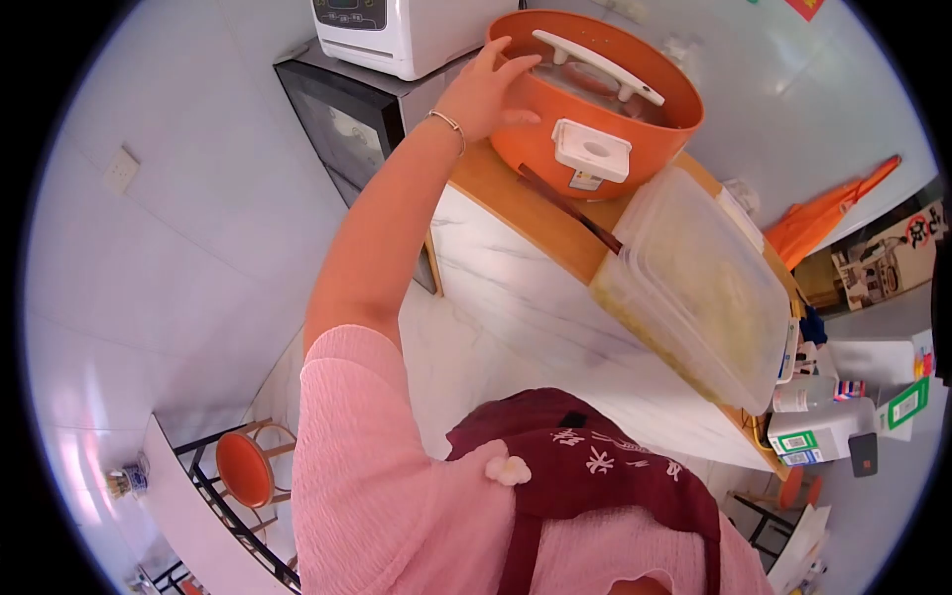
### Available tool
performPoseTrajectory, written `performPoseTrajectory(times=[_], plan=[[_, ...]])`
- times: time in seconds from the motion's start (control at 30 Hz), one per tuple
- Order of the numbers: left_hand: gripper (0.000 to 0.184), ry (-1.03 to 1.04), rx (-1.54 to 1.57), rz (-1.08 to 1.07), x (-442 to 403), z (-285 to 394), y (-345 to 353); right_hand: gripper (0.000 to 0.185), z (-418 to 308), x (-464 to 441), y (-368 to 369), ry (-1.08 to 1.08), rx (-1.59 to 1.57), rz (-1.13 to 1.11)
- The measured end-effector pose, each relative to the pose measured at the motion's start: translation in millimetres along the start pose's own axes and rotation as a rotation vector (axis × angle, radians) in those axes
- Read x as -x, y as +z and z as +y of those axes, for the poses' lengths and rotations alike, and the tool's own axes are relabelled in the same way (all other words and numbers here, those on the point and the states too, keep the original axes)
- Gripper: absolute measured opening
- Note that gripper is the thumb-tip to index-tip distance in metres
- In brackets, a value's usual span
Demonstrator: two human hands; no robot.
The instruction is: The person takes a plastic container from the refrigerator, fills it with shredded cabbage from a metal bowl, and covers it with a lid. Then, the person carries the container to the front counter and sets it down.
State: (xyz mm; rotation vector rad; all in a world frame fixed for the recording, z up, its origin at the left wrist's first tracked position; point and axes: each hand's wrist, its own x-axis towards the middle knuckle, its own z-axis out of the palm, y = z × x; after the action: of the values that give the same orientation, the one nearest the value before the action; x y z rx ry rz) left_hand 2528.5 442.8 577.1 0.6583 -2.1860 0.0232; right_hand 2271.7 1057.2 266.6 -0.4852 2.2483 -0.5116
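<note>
My left hand point(496, 91) reaches up to the left side of a large orange tub point(625, 134), its fingers spread at the rim and the thumb against the outer wall. A transparent lid with a white handle point(595, 64) sits inside the tub's mouth. The tub has a white side bracket point(592, 149) and stands on a wooden counter point(526, 213). Beside it lies a translucent lidded container point(704, 288) with yellowish contents, and dark sticks point(570, 208) rest between the two. My right hand is out of view.
A white appliance point(412, 35) stands on a dark glass-fronted cabinet point(342, 134) at the upper left. An orange cloth point(823, 218) hangs at the right, above a bottle point(805, 395) and green code cards point(907, 405). An orange stool point(243, 468) is at the lower left.
</note>
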Motion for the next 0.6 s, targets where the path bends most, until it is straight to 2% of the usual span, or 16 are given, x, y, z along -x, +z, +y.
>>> performPoseTrajectory(times=[0.07, 0.27, 0.37, 0.4, 0.6], plan=[[0.067, -0.025, 0.048, -0.125, -5.9, -6.8, 5.8, 0.025, 3.0, -0.1, 3.9, 0.015, -0.004, 0.003], [0.061, -0.001, 0.007, -0.171, -12.0, -14.1, 13.8, 0.026, 8.2, 2.3, 13.1, 0.047, 0.003, 0.010], [0.062, 0.035, -0.024, -0.140, -16.8, -13.4, 22.8, 0.026, 8.8, 3.6, 17.4, 0.056, 0.015, 0.003], [0.059, 0.047, -0.026, -0.069, -16.5, -12.0, 27.0, 0.027, 8.3, 2.9, 17.7, 0.058, 0.018, 0.004], [0.062, 0.002, -0.061, -0.102, -23.5, -7.2, 38.1, 0.028, 7.5, 3.0, 23.4, 0.068, 0.039, -0.002]])
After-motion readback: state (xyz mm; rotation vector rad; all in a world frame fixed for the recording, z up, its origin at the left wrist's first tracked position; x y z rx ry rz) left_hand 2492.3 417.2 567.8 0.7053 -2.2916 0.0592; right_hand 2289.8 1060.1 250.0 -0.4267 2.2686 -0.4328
